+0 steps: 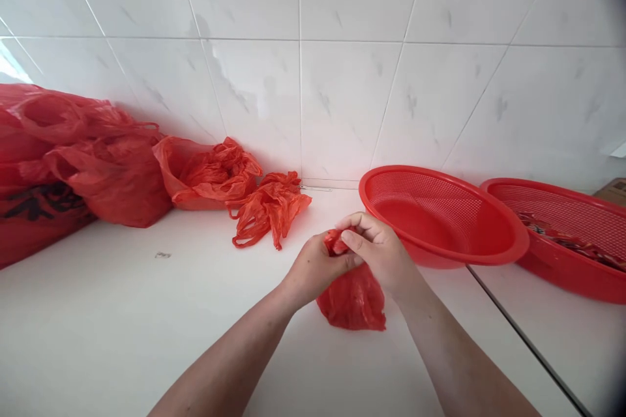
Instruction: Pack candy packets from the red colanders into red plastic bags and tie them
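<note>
A small red plastic bag (353,303) is held between my two hands over the white table, its lower part hanging below my fingers. My left hand (317,267) is closed around the gathered top of the bag. From the right, my right hand (374,247) pinches the same gathered top with thumb and fingers. Whatever may be inside the bag cannot be made out. Just beyond my hands lies a crumpled orange-red plastic bag (274,205). The red perforated basin (430,208) stands close behind my right hand.
Several red plastic bags (122,176) sit along the tiled wall (254,78) at left, one open and stuffed with crumpled bags (215,172). At right, a second red basket (562,260) holds thin dark and red items. A seam (523,332) crosses the white tabletop (122,319).
</note>
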